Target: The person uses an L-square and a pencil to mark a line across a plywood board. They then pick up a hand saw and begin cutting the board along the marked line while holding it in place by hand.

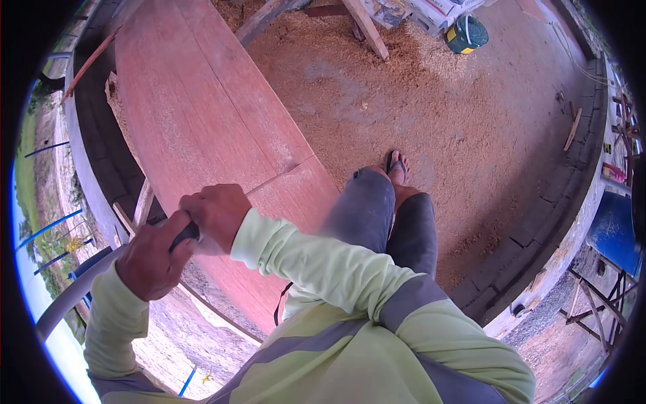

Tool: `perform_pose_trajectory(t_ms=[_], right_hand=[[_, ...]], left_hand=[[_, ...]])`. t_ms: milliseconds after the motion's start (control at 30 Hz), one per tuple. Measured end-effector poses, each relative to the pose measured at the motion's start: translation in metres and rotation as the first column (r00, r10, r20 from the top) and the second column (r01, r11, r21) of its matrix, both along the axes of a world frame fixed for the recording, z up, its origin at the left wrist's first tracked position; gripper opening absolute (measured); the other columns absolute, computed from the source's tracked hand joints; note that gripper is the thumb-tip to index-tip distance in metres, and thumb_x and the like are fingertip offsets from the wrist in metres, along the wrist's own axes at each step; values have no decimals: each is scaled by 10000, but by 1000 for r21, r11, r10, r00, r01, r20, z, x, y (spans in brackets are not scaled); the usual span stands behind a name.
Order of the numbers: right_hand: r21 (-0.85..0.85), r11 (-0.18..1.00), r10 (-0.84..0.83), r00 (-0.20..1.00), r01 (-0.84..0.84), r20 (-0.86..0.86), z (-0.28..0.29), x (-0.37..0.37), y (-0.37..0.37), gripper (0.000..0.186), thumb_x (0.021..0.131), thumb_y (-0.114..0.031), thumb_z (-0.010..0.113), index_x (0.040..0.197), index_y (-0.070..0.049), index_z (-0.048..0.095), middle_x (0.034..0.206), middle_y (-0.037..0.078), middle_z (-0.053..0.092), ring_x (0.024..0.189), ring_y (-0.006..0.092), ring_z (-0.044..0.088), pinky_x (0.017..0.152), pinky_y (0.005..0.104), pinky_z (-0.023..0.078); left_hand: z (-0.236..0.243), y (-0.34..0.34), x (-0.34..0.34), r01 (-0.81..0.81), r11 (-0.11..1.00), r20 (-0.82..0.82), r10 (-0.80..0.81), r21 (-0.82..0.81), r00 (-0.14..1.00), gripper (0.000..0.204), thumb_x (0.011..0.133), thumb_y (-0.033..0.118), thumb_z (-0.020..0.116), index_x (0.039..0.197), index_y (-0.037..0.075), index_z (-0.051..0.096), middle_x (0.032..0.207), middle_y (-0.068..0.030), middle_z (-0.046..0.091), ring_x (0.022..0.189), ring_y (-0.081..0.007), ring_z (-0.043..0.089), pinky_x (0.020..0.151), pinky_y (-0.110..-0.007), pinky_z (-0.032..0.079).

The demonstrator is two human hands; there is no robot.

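Observation:
My left hand [156,256] is closed round a dark, rounded handle [184,236], whose end shows between thumb and fingers. My right hand [219,212] is closed too, pressed up against the left one at the same handle. Whatever the handle belongs to is hidden under my hands. Both hands are over the left edge of a long reddish wooden panel [195,101], which has lengthwise seams, a cross joint and pale dust on it. A short black cord or strap [281,303] hangs beside my waist.
Wood shavings [431,128] cover the floor right of the panel, around my sandalled foot [398,167]. Timber trestle legs [367,30] and a green bucket [466,35] stand ahead. A low block wall [558,222] curves along the right. A loose stick [573,130] lies beside it.

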State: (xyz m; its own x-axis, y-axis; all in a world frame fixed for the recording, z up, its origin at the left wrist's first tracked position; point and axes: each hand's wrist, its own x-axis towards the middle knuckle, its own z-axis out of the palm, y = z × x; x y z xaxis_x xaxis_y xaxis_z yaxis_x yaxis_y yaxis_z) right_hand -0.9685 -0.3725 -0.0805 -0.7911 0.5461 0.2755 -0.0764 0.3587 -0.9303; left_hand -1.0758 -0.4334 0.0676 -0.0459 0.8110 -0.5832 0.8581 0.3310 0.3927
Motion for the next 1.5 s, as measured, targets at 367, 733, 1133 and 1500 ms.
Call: perform_pose_trajectory(t_ms=[367, 733, 1133, 1500], right_hand=[[38, 999, -27, 1000, 28, -10, 5, -15, -23, 282, 615, -243, 716, 833, -127, 579, 733, 42, 626, 728, 274, 624, 651, 419, 499], [155, 987, 36, 993, -53, 108, -81, 15, 1, 366, 592, -290, 741, 892, -147, 588, 776, 10, 632, 718, 263, 604, 676, 392, 504], [26, 1000, -14, 983, 9, 181, -151, 30, 50, 367, 567, -278, 756, 858, -130, 587, 743, 45, 630, 736, 300, 604, 677, 418, 499], [68, 998, 15, 998, -11, -64, -18, -17, -33, 285, 641, -238, 694, 867, -121, 566, 747, 25, 580, 761, 265, 584, 682, 400, 489]], left_hand=[[5, -7, -11, 6, 998, -5, -6, -55, 1000, 246, 878, 153, 599, 1070, 0, 581, 669, -214, 624, 635, -430, 643, 582, -495, 512], [-96, -5, 16, 9, 993, -107, -22, -116, 994, 240, 899, 231, 609, 1013, 29, 547, 645, -215, 621, 627, -438, 633, 577, -526, 513], [-159, 41, 28, 31, 989, -161, -55, -146, 985, 327, 918, 268, 591, 1101, 3, 533, 742, -270, 637, 691, -480, 621, 630, -541, 504], [-22, -26, -7, -45, 998, -9, 45, -49, 999, 236, 857, 125, 639, 1046, 1, 568, 695, -218, 650, 674, -430, 654, 590, -468, 540]])
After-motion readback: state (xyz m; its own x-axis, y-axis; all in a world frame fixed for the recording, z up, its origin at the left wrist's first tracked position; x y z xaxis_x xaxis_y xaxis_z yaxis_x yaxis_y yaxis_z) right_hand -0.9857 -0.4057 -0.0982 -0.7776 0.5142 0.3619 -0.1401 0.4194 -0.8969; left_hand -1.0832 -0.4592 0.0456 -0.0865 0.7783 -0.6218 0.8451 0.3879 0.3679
